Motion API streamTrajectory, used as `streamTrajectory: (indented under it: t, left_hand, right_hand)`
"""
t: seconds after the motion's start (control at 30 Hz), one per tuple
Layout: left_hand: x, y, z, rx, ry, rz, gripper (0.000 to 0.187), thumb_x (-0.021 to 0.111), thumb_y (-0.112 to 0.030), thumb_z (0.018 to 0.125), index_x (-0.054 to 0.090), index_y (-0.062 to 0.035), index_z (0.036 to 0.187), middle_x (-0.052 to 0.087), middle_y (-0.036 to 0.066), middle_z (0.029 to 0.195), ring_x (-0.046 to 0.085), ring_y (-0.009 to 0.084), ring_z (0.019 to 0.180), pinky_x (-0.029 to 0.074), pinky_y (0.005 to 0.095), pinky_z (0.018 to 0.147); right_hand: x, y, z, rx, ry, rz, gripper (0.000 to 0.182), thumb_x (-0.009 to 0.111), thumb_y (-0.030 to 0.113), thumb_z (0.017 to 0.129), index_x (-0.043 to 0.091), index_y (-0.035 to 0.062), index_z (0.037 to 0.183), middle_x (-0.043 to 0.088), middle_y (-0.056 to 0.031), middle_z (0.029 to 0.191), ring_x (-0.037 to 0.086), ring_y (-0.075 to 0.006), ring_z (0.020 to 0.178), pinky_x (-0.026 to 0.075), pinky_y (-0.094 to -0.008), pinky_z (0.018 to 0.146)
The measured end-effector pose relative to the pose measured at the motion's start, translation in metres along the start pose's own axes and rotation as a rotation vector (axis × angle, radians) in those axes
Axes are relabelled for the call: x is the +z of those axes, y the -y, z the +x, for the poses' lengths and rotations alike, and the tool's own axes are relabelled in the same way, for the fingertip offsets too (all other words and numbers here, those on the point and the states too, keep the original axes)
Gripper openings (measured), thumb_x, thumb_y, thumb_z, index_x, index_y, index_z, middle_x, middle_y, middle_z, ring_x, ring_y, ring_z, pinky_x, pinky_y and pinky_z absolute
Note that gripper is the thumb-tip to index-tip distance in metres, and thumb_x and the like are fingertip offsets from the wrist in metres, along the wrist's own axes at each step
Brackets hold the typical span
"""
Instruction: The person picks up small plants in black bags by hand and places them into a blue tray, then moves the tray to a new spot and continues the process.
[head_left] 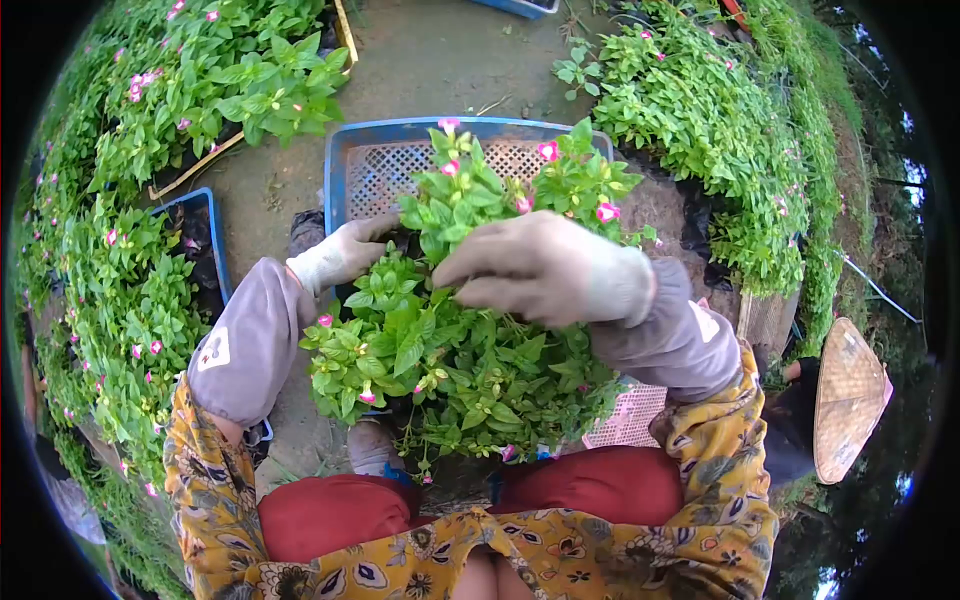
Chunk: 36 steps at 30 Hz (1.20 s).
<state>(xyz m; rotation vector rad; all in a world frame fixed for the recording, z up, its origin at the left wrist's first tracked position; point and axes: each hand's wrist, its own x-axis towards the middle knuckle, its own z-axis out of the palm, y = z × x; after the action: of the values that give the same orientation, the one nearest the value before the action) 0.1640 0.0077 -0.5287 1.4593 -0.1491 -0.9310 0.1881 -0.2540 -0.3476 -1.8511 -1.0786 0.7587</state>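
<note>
My left hand (345, 252), in a grey and white glove, reaches in at the left side of a leafy plant with pink flowers (465, 205). Its thumb and fingers close at the dark base of that plant, partly covered by leaves. Over the middle of the foliage is my right hand (545, 268), gloved too, its fingers stretched leftward with gaps between them and nothing visible in them. More flowering plants (480, 375) crowd between my knees, below both hands. Beyond them lies a blue-rimmed crate (350, 130) with a lattice bottom, partly covered by the plant.
Dense flowering plants (130, 290) fill the left, and another bed (700, 130) lies at upper right. A second blue crate (215, 235) stands at left. A pink lattice crate (628, 412) sits by my right knee. Another person in a woven hat (848, 400) is at far right.
</note>
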Motion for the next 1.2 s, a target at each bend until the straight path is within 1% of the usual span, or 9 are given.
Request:
streamTrajectory:
  t: [0.07,0.2,0.27,0.3,0.37,0.67,0.93,1.13,1.2]
  left_hand:
    - [0.005,-0.017,-0.006,-0.159,-0.022,-0.03,0.042,0.055,-0.008,0.093,0.047,-0.0021,0.134,0.057,0.007,0.128,0.052,0.0132,0.113,0.04,0.0291,0.1]
    - [-0.021,0.076,0.009,-0.03,0.013,-0.371,0.044,0.052,-0.011,0.096,0.042,-0.0074,0.139,0.052,0.01,0.134,0.055,0.0195,0.116,0.045,0.0343,0.101]
    - [-0.018,0.074,0.014,-0.086,-0.009,-0.636,0.04,0.052,-0.013,0.097,0.045,-0.008,0.136,0.054,0.006,0.13,0.055,0.0168,0.112,0.046,0.0339,0.097]
    - [-0.016,0.073,0.015,-0.117,-0.023,-0.767,0.038,0.052,-0.014,0.097,0.047,-0.0083,0.134,0.055,0.004,0.128,0.055,0.0155,0.11,0.047,0.0336,0.096]
    - [-0.007,0.05,0.004,-0.096,-0.019,-0.661,0.037,0.053,-0.016,0.097,0.049,-0.0096,0.133,0.055,0.004,0.128,0.055,0.0151,0.11,0.048,0.0332,0.093]
    - [-0.008,0.036,-0.013,-0.27,-0.202,-0.752,0.042,0.05,-0.024,0.098,0.045,-0.0074,0.137,0.055,0.011,0.131,0.059,0.0232,0.112,0.049,0.0388,0.095]
    - [-0.008,-0.02,-0.014,-0.118,0.11,-0.29,0.041,0.06,-0.012,0.091,0.051,-0.0049,0.13,0.06,0.007,0.122,0.059,0.0189,0.106,0.049,0.0335,0.094]
    - [0.006,0.004,-0.016,0.14,0.012,0.211,0.039,0.066,-0.018,0.086,0.059,-0.005,0.122,0.063,0.012,0.115,0.061,0.0238,0.102,0.049,0.0342,0.089]
    - [0.016,0.005,-0.019,0.284,-0.068,0.268,0.038,0.066,-0.019,0.086,0.059,-0.0044,0.121,0.064,0.012,0.114,0.061,0.0251,0.101,0.048,0.0344,0.089]
  right_hand:
    - [-0.057,0.014,-0.05,0.324,-0.275,0.324,0.022,0.058,0.02,0.094,0.068,0.001,0.1,0.067,-0.0067,0.084,0.063,-0.0108,0.073,0.051,-0.0254,0.062]
    - [-0.106,-0.1,-0.143,0.632,-1.128,0.082,0.022,0.058,0.023,0.095,0.067,0.0036,0.102,0.063,-0.0009,0.081,0.053,-0.0066,0.063,0.044,-0.0206,0.058]
    - [-0.102,-0.178,-0.178,0.845,-1.095,0.127,0.025,0.063,0.02,0.091,0.066,0.0085,0.112,0.066,-0.0044,0.096,0.061,-0.0103,0.078,0.048,-0.0232,0.069]
    - [-0.098,-0.237,-0.201,0.82,-0.957,-0.407,0.031,0.063,0.018,0.09,0.063,0.0129,0.12,0.066,-0.0045,0.091,0.062,-0.0124,0.071,0.049,-0.0261,0.063]
    - [-0.088,-0.256,-0.193,0.989,-0.883,-0.717,0.045,0.067,0.021,0.082,0.058,0.0211,0.126,0.059,-0.0199,0.116,0.062,-0.0358,0.096,0.049,-0.0398,0.088]
    - [-0.089,-0.3,-0.189,0.948,-0.967,-0.874,0.02,0.067,0.023,0.081,0.067,0.0123,0.098,0.067,-0.0163,0.088,0.064,-0.0366,0.082,0.052,-0.0442,0.075]
    - [-0.097,-0.115,-0.146,0.653,-1.158,0.06,0.012,0.066,0.01,0.088,0.065,0.0031,0.097,0.063,0.0005,0.07,0.054,-0.0035,0.054,0.041,-0.0178,0.049]
    - [-0.08,-0.013,-0.006,0.498,-0.653,0.017,0.018,0.064,0.01,0.086,0.067,0.0004,0.101,0.063,-0.004,0.068,0.057,-0.0067,0.058,0.044,-0.0231,0.05]
    - [-0.06,-0.02,0.047,0.445,-0.398,-0.207,0.02,0.064,0.014,0.079,0.069,0.0033,0.095,0.067,-0.0156,0.073,0.066,-0.0226,0.066,0.051,-0.0343,0.061]
